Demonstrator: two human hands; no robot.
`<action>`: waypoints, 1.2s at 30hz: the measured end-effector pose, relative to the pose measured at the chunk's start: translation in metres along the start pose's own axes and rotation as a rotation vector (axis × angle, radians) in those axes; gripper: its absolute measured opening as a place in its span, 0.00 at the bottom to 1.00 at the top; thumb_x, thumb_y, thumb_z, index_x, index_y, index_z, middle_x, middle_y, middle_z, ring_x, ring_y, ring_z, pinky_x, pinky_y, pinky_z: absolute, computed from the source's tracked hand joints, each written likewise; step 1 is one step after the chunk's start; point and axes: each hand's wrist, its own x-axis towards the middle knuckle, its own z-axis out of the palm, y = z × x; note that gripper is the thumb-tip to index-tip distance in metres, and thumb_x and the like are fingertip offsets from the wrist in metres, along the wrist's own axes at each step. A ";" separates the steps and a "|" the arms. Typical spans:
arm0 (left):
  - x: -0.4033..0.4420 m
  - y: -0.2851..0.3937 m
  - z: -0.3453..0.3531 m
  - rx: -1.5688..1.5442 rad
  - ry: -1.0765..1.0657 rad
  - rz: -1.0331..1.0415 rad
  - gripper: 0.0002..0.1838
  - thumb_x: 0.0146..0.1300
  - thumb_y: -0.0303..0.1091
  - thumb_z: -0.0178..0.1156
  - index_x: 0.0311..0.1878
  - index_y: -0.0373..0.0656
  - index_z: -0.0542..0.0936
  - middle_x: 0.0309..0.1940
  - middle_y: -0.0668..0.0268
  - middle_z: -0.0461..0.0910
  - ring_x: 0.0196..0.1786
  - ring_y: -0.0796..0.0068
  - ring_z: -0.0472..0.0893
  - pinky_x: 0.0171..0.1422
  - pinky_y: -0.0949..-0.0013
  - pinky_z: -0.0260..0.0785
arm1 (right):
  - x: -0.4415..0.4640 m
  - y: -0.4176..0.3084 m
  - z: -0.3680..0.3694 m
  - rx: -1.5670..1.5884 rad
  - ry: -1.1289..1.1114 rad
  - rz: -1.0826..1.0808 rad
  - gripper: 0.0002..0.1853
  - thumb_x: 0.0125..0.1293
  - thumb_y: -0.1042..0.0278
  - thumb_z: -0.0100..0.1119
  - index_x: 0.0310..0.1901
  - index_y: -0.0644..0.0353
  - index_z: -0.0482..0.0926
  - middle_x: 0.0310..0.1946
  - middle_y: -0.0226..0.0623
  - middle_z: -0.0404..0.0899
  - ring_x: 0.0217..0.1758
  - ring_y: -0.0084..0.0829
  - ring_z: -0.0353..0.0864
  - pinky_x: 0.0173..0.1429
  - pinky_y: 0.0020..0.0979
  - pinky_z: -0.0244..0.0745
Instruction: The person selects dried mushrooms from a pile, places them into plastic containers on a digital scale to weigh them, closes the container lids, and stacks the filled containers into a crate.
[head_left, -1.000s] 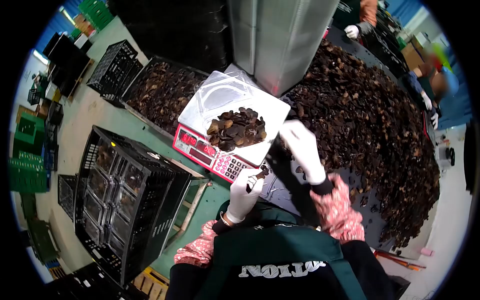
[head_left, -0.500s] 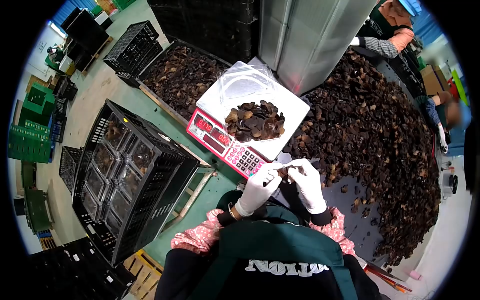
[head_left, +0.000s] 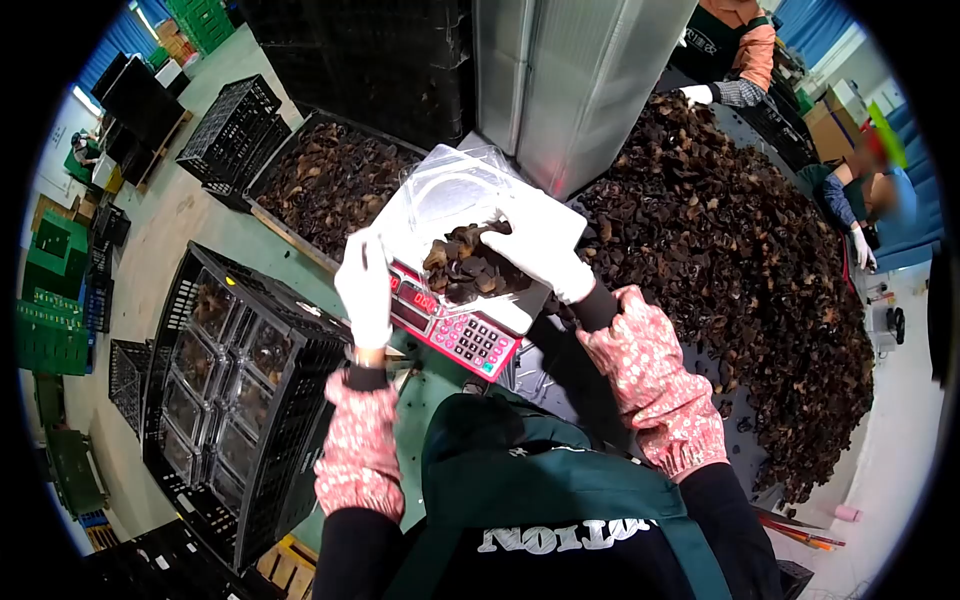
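A white scale with a red keypad front (head_left: 468,338) stands in front of me. On it, a hinged clear plastic box (head_left: 455,175) lies with its lid tipped back, and dark wood ear mushrooms (head_left: 465,270) fill its near half. My right hand (head_left: 540,252), in a white glove, reaches over the right side of these mushrooms, fingers stretched out and touching or just above them. My left hand (head_left: 363,285), also gloved, is raised at the scale's left edge beside the display, fingers pointing up, with nothing visible in it.
A large heap of wood ear mushrooms (head_left: 740,270) covers the table at right. A mushroom-filled tray (head_left: 330,175) lies behind the scale, near tall grey panels (head_left: 580,90). At left, a black crate (head_left: 265,450) holds filled clear boxes. Co-workers' gloved hands (head_left: 862,248) show at far right.
My hands were together in front of the keypad, fingers pinched around a small dark piece. They have parted: the left went up and left, the right went forward over the mushrooms.
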 end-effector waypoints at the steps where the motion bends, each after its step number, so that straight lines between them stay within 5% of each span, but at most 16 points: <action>1: 0.019 -0.010 0.010 0.049 -0.044 -0.007 0.13 0.75 0.39 0.52 0.56 0.46 0.79 0.35 0.51 0.84 0.35 0.56 0.84 0.41 0.59 0.76 | 0.000 0.000 -0.002 -0.005 0.002 -0.004 0.16 0.60 0.61 0.68 0.46 0.59 0.82 0.37 0.39 0.79 0.40 0.41 0.79 0.48 0.38 0.76; 3: 0.053 -0.024 0.030 0.459 -0.183 -0.045 0.21 0.73 0.50 0.50 0.59 0.49 0.78 0.41 0.48 0.85 0.44 0.48 0.85 0.48 0.53 0.77 | -0.005 0.002 -0.008 -0.009 0.314 -0.081 0.16 0.60 0.62 0.68 0.48 0.59 0.81 0.43 0.37 0.78 0.41 0.37 0.79 0.48 0.35 0.76; 5: 0.070 -0.022 0.046 0.571 -0.282 -0.130 0.33 0.68 0.62 0.50 0.67 0.48 0.73 0.48 0.46 0.84 0.52 0.43 0.83 0.58 0.49 0.75 | -0.021 0.009 -0.028 0.313 0.241 0.156 0.14 0.64 0.66 0.66 0.50 0.60 0.81 0.47 0.34 0.77 0.41 0.25 0.77 0.48 0.27 0.75; 9: 0.082 -0.027 0.063 0.541 -0.384 -0.161 0.37 0.63 0.55 0.57 0.72 0.45 0.69 0.48 0.44 0.84 0.54 0.44 0.83 0.58 0.51 0.75 | -0.068 0.034 -0.062 0.608 0.228 0.646 0.10 0.66 0.67 0.65 0.46 0.62 0.83 0.40 0.34 0.81 0.36 0.23 0.78 0.43 0.26 0.75; 11: 0.081 -0.027 0.065 0.552 -0.376 -0.121 0.40 0.64 0.45 0.58 0.77 0.42 0.59 0.42 0.46 0.85 0.45 0.47 0.85 0.50 0.53 0.77 | -0.097 0.053 -0.060 0.530 0.218 0.631 0.10 0.72 0.65 0.56 0.45 0.58 0.86 0.35 0.23 0.81 0.31 0.14 0.72 0.36 0.19 0.66; 14: 0.070 -0.035 0.067 -0.049 -0.175 0.031 0.37 0.68 0.30 0.54 0.78 0.36 0.54 0.45 0.56 0.85 0.37 0.74 0.84 0.43 0.71 0.77 | -0.124 0.052 -0.052 0.632 0.185 0.741 0.12 0.74 0.63 0.54 0.46 0.57 0.85 0.36 0.23 0.82 0.32 0.15 0.74 0.36 0.20 0.68; 18: 0.047 0.011 0.033 -0.463 -0.302 0.120 0.26 0.80 0.47 0.43 0.70 0.40 0.70 0.64 0.59 0.75 0.67 0.67 0.73 0.71 0.61 0.66 | -0.125 0.041 -0.039 0.758 0.091 0.759 0.16 0.78 0.58 0.49 0.51 0.58 0.84 0.37 0.28 0.83 0.31 0.15 0.76 0.33 0.18 0.69; 19: 0.027 0.026 0.027 -0.902 -0.260 -0.379 0.25 0.81 0.47 0.38 0.65 0.41 0.76 0.67 0.59 0.74 0.70 0.65 0.71 0.76 0.59 0.59 | -0.125 0.043 -0.033 0.854 0.077 0.722 0.19 0.79 0.56 0.47 0.52 0.60 0.83 0.37 0.30 0.83 0.28 0.15 0.75 0.30 0.18 0.68; 21: -0.011 0.034 0.019 -0.652 -0.275 -0.019 0.20 0.79 0.41 0.44 0.63 0.42 0.77 0.68 0.58 0.72 0.72 0.61 0.68 0.79 0.59 0.53 | -0.112 0.042 -0.024 0.935 0.022 0.803 0.21 0.80 0.53 0.46 0.52 0.63 0.82 0.34 0.30 0.82 0.24 0.16 0.75 0.25 0.18 0.67; 23: -0.048 0.027 0.017 0.011 -0.210 0.235 0.18 0.75 0.33 0.50 0.64 0.41 0.77 0.69 0.57 0.70 0.73 0.58 0.65 0.80 0.58 0.51 | -0.104 0.036 -0.018 0.862 0.031 0.724 0.22 0.79 0.51 0.47 0.50 0.63 0.82 0.30 0.28 0.81 0.22 0.16 0.74 0.22 0.18 0.66; 25: -0.073 0.014 0.018 0.150 -0.206 0.213 0.23 0.72 0.31 0.56 0.69 0.42 0.72 0.72 0.54 0.66 0.74 0.56 0.64 0.77 0.57 0.56 | -0.097 0.033 -0.014 0.719 0.014 0.615 0.21 0.76 0.48 0.52 0.48 0.60 0.81 0.25 0.36 0.82 0.21 0.25 0.80 0.26 0.26 0.74; 28: -0.083 0.013 0.022 0.123 -0.077 0.196 0.23 0.73 0.35 0.56 0.69 0.40 0.71 0.67 0.53 0.72 0.70 0.57 0.69 0.72 0.60 0.63 | -0.089 0.028 -0.011 0.593 -0.026 0.671 0.21 0.73 0.46 0.56 0.47 0.59 0.82 0.23 0.35 0.81 0.20 0.25 0.80 0.26 0.27 0.74; 31: -0.084 0.008 0.017 0.203 -0.298 -0.186 0.29 0.73 0.39 0.57 0.73 0.39 0.66 0.52 0.51 0.81 0.54 0.58 0.81 0.61 0.60 0.72 | -0.095 0.028 -0.012 0.840 -0.070 0.711 0.20 0.74 0.47 0.56 0.46 0.58 0.83 0.24 0.31 0.81 0.19 0.22 0.80 0.23 0.23 0.73; 33: -0.082 -0.001 0.021 -0.090 -0.341 -0.181 0.28 0.76 0.41 0.55 0.73 0.39 0.65 0.37 0.60 0.84 0.35 0.71 0.82 0.42 0.68 0.76 | -0.101 0.030 -0.011 1.011 -0.094 0.705 0.20 0.74 0.48 0.56 0.46 0.59 0.83 0.24 0.30 0.81 0.19 0.20 0.79 0.21 0.22 0.73; 35: -0.082 0.001 0.019 -0.531 -0.435 -0.469 0.23 0.78 0.38 0.51 0.70 0.39 0.68 0.31 0.64 0.83 0.23 0.83 0.75 0.28 0.79 0.68 | -0.104 0.033 -0.012 1.178 -0.167 0.777 0.20 0.74 0.49 0.56 0.45 0.61 0.82 0.26 0.30 0.82 0.17 0.20 0.78 0.18 0.20 0.72; 36: -0.084 0.003 0.021 -0.583 -0.412 -0.461 0.23 0.78 0.37 0.50 0.70 0.38 0.68 0.32 0.64 0.83 0.23 0.83 0.76 0.28 0.79 0.69 | -0.105 0.034 -0.014 1.149 -0.227 0.801 0.20 0.74 0.50 0.56 0.43 0.63 0.81 0.26 0.32 0.82 0.17 0.22 0.79 0.17 0.22 0.73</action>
